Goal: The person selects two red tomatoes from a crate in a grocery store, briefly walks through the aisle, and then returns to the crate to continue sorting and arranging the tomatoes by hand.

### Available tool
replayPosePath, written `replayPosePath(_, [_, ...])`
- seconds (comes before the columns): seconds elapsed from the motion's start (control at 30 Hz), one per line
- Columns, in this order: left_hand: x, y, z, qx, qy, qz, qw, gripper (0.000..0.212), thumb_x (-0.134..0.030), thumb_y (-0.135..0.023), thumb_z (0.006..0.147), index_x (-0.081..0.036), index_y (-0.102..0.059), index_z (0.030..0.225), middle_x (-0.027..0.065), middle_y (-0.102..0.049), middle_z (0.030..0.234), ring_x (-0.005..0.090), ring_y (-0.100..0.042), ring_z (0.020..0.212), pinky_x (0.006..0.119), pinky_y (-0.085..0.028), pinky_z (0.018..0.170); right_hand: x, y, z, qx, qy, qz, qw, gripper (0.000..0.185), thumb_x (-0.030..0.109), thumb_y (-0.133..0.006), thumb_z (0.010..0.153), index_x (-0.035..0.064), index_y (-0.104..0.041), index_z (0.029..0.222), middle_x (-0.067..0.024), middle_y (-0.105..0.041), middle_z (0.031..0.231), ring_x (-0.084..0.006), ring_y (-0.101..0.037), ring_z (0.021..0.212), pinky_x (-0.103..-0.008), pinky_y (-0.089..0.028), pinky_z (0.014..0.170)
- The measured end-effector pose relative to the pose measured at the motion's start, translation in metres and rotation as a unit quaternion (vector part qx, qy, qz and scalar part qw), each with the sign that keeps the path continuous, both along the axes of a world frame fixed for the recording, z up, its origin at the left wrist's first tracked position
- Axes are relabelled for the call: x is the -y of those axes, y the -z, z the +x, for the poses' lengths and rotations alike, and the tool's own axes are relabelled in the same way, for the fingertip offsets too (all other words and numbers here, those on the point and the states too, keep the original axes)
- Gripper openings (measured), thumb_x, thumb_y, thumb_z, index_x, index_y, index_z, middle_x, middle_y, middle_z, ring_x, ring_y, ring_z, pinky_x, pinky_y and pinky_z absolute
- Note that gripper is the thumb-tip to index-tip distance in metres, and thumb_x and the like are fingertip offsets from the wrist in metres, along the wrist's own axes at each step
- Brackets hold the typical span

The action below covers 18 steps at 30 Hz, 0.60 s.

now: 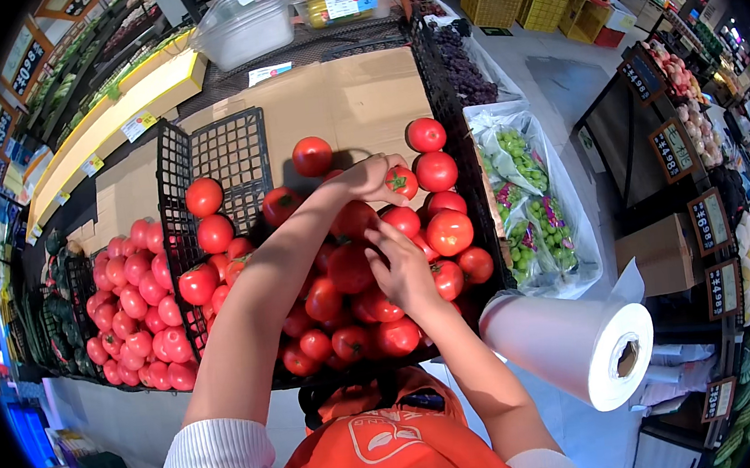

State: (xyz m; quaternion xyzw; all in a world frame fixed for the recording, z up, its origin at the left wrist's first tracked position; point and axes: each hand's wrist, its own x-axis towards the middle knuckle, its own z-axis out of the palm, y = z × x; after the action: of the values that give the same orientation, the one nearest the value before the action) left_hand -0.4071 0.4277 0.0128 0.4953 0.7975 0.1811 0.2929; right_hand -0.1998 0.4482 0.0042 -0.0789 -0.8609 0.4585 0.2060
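Note:
My left hand (pixel 376 178) reaches over the display from the left, its fingers and thumb around a red tomato (pixel 402 182) with its green stem end up. Just below, my right hand (pixel 403 262) has its fingers spread against the right side of dark-shaded tomatoes (pixel 351 268); whether it grips one is hidden. More red tomatoes (pixel 450 231) lie heaped around both hands, against a black plastic crate wall (pixel 448 112). A single tomato (pixel 312 157) rests on cardboard (pixel 368 92) behind my left hand.
Left of a black mesh divider (pixel 175 179) lie pinkish tomatoes (pixel 141 304). Bagged green grapes (pixel 527 199) and dark grapes (pixel 464 66) are at the right. A roll of clear plastic bags (pixel 562 344) juts out at the near right. Plastic tubs (pixel 250 26) stand behind.

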Motion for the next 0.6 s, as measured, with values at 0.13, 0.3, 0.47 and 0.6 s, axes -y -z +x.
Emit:
replayPosePath(0.13, [0.029,0.006,-0.014,-0.117,-0.056,0.19,0.973,0.065,-0.031,-0.08,0.071,-0.009,-0.049,0.123,0.0161,-0.054,0.117,0.0301,-0.054,0.107,0.037,-0.044,0.093,-0.008,0.001,0.032,-0.053,0.004,0.05,0.997,0.027,0.008,-0.06,0.084,0.0048,-0.064,0.111,-0.0172,-0.058,0.124,-0.0327,-0.051,0.121,-0.0445,-0.038,0.103])
replayPosePath(0.3, [0.081,-0.034,-0.031,0.177,-0.265,0.255,0.913,0.057,-0.034,-0.076,0.075,-0.003,-0.053,0.117,0.0082,-0.059,0.108,0.0142,-0.056,0.099,0.03,-0.046,0.087,-0.015,0.001,0.058,0.003,0.049,0.147,0.988,0.048,0.009,-0.063,0.081,0.0047,-0.053,0.127,-0.0169,-0.053,0.13,-0.0327,-0.046,0.125,-0.0451,-0.03,0.108])
replayPosePath(0.47, [0.152,-0.042,-0.044,-0.098,-0.249,0.089,0.959,0.051,-0.04,-0.07,0.079,-0.005,-0.056,0.114,0.0135,-0.061,0.104,0.0263,-0.059,0.097,0.034,-0.046,0.087,-0.014,0.004,0.063,0.076,0.051,0.241,0.966,0.078,0.014,-0.072,0.073,0.0089,-0.036,0.141,-0.0146,-0.053,0.121,-0.0322,-0.05,0.11,-0.043,-0.036,0.098])
replayPosePath(0.6, [0.176,-0.036,-0.028,-0.332,-0.258,0.088,0.903,0.045,-0.035,-0.069,0.078,-0.007,-0.057,0.112,0.0164,-0.06,0.106,0.0336,-0.054,0.105,0.037,-0.045,0.089,-0.016,0.007,0.05,0.142,0.042,0.255,0.956,0.074,0.016,-0.072,0.073,0.0125,-0.039,0.14,-0.0145,-0.053,0.118,-0.0336,-0.052,0.106,-0.0434,-0.037,0.097])
